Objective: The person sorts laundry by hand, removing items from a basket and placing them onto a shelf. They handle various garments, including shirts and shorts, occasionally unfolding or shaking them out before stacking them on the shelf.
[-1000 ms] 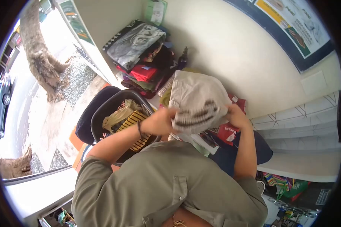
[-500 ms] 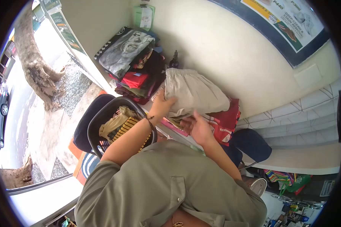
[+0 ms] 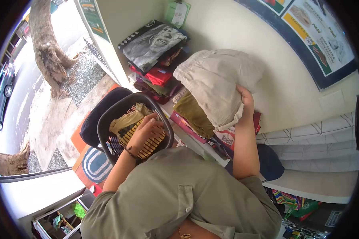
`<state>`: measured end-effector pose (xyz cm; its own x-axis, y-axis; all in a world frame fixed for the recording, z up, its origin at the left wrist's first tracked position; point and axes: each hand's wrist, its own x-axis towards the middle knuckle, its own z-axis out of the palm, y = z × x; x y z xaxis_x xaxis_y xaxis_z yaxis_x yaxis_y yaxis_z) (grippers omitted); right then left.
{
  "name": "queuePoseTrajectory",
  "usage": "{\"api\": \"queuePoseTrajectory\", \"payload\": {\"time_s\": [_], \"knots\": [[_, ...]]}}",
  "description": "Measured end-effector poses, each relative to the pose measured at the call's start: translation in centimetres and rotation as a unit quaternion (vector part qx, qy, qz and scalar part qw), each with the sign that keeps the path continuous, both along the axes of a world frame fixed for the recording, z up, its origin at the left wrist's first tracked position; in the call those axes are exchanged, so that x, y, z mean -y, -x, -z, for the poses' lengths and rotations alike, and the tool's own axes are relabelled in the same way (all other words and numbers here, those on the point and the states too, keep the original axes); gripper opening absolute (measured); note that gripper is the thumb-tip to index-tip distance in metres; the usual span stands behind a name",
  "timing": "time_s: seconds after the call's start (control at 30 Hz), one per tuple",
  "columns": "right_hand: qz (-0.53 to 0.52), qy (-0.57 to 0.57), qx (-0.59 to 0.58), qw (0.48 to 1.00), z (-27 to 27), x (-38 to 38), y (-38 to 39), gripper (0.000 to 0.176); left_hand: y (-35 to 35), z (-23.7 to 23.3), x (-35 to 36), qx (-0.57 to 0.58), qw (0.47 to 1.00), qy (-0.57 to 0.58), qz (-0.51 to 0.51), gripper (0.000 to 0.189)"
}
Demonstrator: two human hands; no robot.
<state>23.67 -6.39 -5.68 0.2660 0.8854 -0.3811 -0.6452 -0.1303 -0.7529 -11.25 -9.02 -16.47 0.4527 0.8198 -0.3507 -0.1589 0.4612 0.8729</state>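
Note:
My right hand [image 3: 245,101] grips the edge of folded beige elastic-waist pants [image 3: 215,77], lifted up and tilted above the counter. Under them an olive-green folded garment [image 3: 193,115] has come into view, lying over red and pink items. My left hand [image 3: 149,129] is inside the rim of a dark plastic basket [image 3: 102,129], its fingers loosely bent and apart over a yellow-and-black striped cloth [image 3: 141,145]. A crumpled tan cloth [image 3: 127,117] lies beside it in the basket.
A tall stack of folded clothes, topped by a black shirt with a printed face [image 3: 153,44], stands against the wall at the back. A dark stool seat [image 3: 103,115] is left of the basket. White-grey curtain fabric [image 3: 307,139] hangs at the right.
My right hand has raised the beige pants up and away, uncovering the olive garment. My left hand has left the pants and moved down to the basket.

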Motion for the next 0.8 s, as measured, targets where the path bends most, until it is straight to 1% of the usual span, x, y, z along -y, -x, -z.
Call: {"api": "queuePoseTrajectory", "payload": {"time_s": [0.07,0.1,0.13,0.17,0.2,0.23,0.27,0.3,0.33,0.4,0.43,0.47,0.5,0.53,0.57,0.6,0.67,0.7,0.8], "knots": [[-0.038,0.013,0.016,0.999,4.1,-0.1,-1.5,0.038,2.4,2.3,0.3,-0.070,0.997,0.010,-0.017,0.053],[0.001,0.081,0.102,0.991,4.4,0.1,-0.5,0.043,3.5,3.8,0.3,-0.109,0.993,0.017,-0.029,0.053],[-0.007,0.111,0.127,0.986,7.4,0.2,-1.1,0.045,4.8,5.6,0.3,-0.149,0.988,0.024,-0.042,0.053],[-0.017,0.141,0.152,0.978,12.6,0.2,-2.9,0.047,6.6,9.1,0.0,-0.239,0.969,-0.051,-0.040,0.052],[-0.029,0.170,0.177,0.969,15.6,0.1,-4.2,0.049,8.6,13.5,-0.6,-0.328,0.936,-0.124,-0.036,0.051],[-0.011,0.175,0.180,0.968,15.9,0.1,-4.5,0.051,10.1,15.8,-0.6,-0.412,0.890,-0.191,-0.031,0.051],[0.008,0.178,0.183,0.967,16.1,-0.2,-4.6,0.054,9.8,13.4,-0.4,-0.452,0.864,-0.207,-0.085,0.043],[0.010,0.184,0.200,0.962,15.6,-0.4,-4.5,0.055,10.7,14.7,-1.0,-0.477,0.841,-0.239,-0.090,0.040],[0.020,0.148,0.202,0.968,15.8,-0.8,-4.5,0.064,11.5,16.5,-1.4,-0.501,0.817,-0.271,-0.091,0.036],[0.068,0.064,0.360,0.928,11.3,0.3,-0.7,0.077,11.8,17.5,-2.4,-0.539,0.790,-0.289,-0.045,0.033],[0.095,0.050,0.479,0.871,11.2,0.7,0.1,0.080,11.6,18.5,-2.7,-0.556,0.776,-0.298,-0.020,0.032],[0.123,0.033,0.588,0.799,11.2,1.2,0.7,0.083,11.2,19.6,-2.9,-0.546,0.783,-0.299,-0.009,0.034],[0.149,0.016,0.687,0.711,11.1,1.6,1.3,0.086,10.2,19.1,-2.4,-0.564,0.766,-0.308,-0.029,0.037],[0.128,-0.011,0.720,0.682,10.3,2.1,2.2,0.086,9.0,18.4,-1.9,-0.581,0.747,-0.318,-0.049,0.040],[0.108,-0.037,0.750,0.651,9.3,2.7,3.2,0.086,8.0,18.0,-1.6,-0.602,0.740,-0.296,-0.051,0.046],[0.087,-0.063,0.779,0.618,8.5,3.3,4.3,0.087,7.3,17.7,-1.5,-0.621,0.727,-0.290,-0.045,0.046],[0.083,-0.075,0.785,0.609,7.8,4.3,6.1,0.086,6.3,17.3,-1.5,-0.656,0.699,-0.282,-0.032,0.047],[0.082,-0.081,0.789,0.604,7.8,4.8,7.0,0.086,6.3,18.2,-1.4,-0.633,0.703,-0.320,-0.049,0.046],[0.036,-0.108,0.771,0.627,8.7,6.2,8.8,0.084,5.1,16.4,-1.4,-0.624,0.701,-0.341,-0.046,0.047]]}}
